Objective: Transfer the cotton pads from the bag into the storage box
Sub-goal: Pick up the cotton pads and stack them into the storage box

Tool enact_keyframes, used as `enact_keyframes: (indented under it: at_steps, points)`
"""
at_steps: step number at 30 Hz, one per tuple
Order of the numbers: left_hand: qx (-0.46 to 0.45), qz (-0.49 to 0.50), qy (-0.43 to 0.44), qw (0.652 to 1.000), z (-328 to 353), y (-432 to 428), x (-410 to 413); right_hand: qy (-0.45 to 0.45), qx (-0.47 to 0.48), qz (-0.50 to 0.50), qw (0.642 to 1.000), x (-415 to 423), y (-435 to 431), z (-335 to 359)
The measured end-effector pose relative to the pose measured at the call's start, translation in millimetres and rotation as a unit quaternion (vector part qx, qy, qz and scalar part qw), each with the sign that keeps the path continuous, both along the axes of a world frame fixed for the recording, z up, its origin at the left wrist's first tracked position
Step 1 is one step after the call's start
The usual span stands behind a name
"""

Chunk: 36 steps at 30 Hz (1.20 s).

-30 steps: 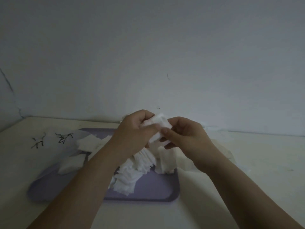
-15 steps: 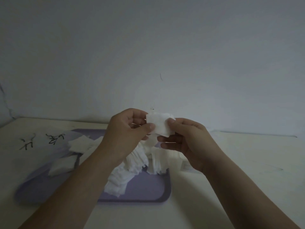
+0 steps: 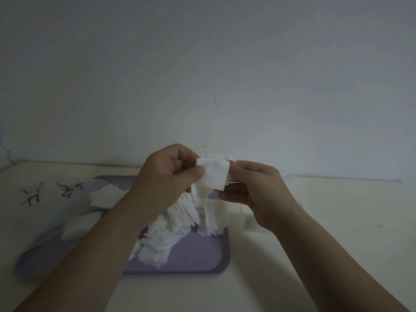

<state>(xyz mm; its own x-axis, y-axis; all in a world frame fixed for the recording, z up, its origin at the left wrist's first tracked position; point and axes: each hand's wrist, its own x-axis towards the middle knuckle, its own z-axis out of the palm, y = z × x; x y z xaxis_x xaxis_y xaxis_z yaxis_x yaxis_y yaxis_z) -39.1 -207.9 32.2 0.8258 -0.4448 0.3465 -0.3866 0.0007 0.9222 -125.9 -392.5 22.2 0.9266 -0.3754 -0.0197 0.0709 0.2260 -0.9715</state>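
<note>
Both hands hold a small stack of white square cotton pads (image 3: 213, 174) above the table. My left hand (image 3: 167, 176) pinches its left edge with thumb and fingers. My right hand (image 3: 256, 190) grips its right side. Below them a heap of white cotton pads (image 3: 180, 228) spills across a purple tray (image 3: 202, 257). Two loose cotton pads (image 3: 105, 195) lie at the tray's left part. A clear plastic storage box (image 3: 243, 215) shows partly behind my right wrist, just right of the tray. I cannot make out the bag.
The tray sits on a pale table (image 3: 337, 221) against a plain wall (image 3: 202, 75). Black scribbles (image 3: 51, 192) mark the table surface at the left.
The pads between my hands have been turned and lifted slightly, now showing a flat face toward me. The view has shifted a little, so the tray appears lower and further left.
</note>
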Motion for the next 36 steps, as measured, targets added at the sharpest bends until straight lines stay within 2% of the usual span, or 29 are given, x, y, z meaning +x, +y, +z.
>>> enact_keyframes:
  at_steps: [6, 17, 20, 29, 36]
  points:
    - [0.019, 0.067, -0.039, 0.997, -12, -8, 3, -0.026, -0.038, 0.023, 0.999, 0, 6, 0]
    - [0.026, 0.037, -0.027, 0.999, -11, -8, -1, -0.037, -0.006, 0.071, 0.997, 0, 7, 3]
    - [0.049, 0.021, -0.035, 0.998, -10, -9, -4, -0.025, -0.016, 0.055, 0.998, 0, 9, 1]
    - [0.078, 0.067, -0.163, 0.981, -10, -8, -4, 0.014, 0.005, 0.025, 1.000, 1, 9, 0]
    - [0.054, 0.070, -0.051, 0.995, -9, -6, -1, 0.000, 0.024, 0.052, 0.998, 0, 10, 0]
